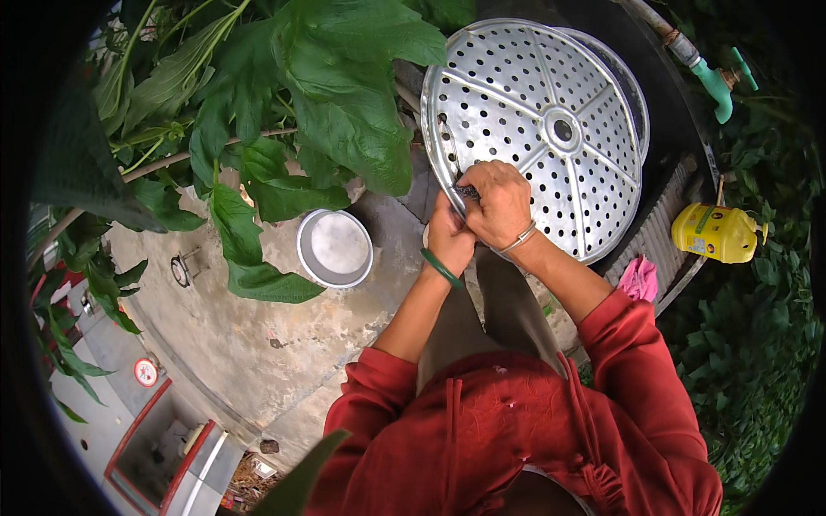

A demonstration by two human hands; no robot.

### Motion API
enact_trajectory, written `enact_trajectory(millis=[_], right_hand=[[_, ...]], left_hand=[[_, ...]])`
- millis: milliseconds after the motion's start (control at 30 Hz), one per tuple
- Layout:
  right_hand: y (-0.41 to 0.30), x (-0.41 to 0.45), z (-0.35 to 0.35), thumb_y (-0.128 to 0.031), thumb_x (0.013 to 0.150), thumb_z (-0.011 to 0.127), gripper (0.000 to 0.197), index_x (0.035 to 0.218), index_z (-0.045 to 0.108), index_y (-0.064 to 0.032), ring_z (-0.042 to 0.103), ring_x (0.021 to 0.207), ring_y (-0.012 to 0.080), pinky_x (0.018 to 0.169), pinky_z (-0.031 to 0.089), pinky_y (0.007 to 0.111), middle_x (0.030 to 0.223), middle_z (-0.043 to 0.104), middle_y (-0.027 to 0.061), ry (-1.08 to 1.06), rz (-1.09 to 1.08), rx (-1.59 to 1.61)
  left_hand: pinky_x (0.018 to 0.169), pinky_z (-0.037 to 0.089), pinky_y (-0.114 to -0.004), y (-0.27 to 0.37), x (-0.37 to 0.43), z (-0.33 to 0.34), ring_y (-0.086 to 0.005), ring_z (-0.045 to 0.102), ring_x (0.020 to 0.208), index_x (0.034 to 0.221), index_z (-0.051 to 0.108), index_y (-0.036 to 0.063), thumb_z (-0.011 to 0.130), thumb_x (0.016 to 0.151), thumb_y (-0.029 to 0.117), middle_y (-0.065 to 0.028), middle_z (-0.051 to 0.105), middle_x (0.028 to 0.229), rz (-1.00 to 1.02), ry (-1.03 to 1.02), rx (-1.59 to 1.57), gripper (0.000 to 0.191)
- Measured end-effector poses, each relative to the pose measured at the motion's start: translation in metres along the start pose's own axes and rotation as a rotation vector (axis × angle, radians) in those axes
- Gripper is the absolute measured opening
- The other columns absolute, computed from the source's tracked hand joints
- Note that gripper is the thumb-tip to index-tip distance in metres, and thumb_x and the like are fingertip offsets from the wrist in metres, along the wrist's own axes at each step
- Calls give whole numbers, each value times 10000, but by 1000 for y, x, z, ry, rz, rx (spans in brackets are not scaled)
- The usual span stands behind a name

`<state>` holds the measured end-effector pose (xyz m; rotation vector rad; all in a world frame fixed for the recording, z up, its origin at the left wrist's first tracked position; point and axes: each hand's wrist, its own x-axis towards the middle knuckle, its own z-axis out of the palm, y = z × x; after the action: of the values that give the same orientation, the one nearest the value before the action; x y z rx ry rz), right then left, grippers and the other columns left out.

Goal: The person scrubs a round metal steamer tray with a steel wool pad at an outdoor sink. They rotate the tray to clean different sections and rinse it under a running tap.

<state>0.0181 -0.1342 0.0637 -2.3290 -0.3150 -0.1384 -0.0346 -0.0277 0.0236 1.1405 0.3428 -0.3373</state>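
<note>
A round perforated metal steamer tray (511, 106) leans tilted before me, its surface full of holes and divided by raised ribs. At its near left rim, my left hand (450, 240), with a green bangle on the wrist, grips the edge. My right hand (500, 198), wearing a silver-coloured bracelet, presses a dark scouring pad (467, 191) against the same rim. Most of the pad is hidden under the fingers. Part of another round metal piece (641, 106) shows behind the tray.
A dark basin (674, 109) and a ridged slab (668, 200) lie beyond the tray, under a green tap (715, 90). Right of them are a pink cloth (639, 277) and a yellow jug (713, 233). On the concrete stands a metal pan (303, 258) with whitish contents. Large leaves (348, 97) overhang the left.
</note>
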Motion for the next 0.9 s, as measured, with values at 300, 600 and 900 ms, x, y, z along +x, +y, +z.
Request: enact_trajectory(millis=[300, 600, 900], right_hand=[[1, 5, 2, -41, 571, 585, 158, 722, 608, -82, 569, 712, 290, 673, 450, 395, 715, 590, 85, 2, 2, -28], [4, 13, 6, -31, 570, 582, 170, 731, 603, -80, 566, 719, 296, 669, 450, 406, 739, 599, 80, 14, -15, -4], [4, 25, 9, -3, 586, 578, 165, 740, 607, -56, 574, 716, 321, 658, 459, 408, 726, 599, 98, 57, -6, 0]], left_hand=[[885, 489, -294, -5, 3, -2, -183, 553, 1099, 1311, 356, 17, 466, 757, -219, -98, 525, 1193, 26, -32, 3, 612], [895, 492, -303, -2, 0, 3, -192, 543, 1125, 1345, 329, 20, 468, 776, -217, -103, 509, 1225, 9, -12, -11, 632], [859, 514, -297, -5, 0, 10, -176, 546, 1095, 1323, 340, 4, 492, 753, -217, -93, 521, 1182, 111, 9, -29, 630]])
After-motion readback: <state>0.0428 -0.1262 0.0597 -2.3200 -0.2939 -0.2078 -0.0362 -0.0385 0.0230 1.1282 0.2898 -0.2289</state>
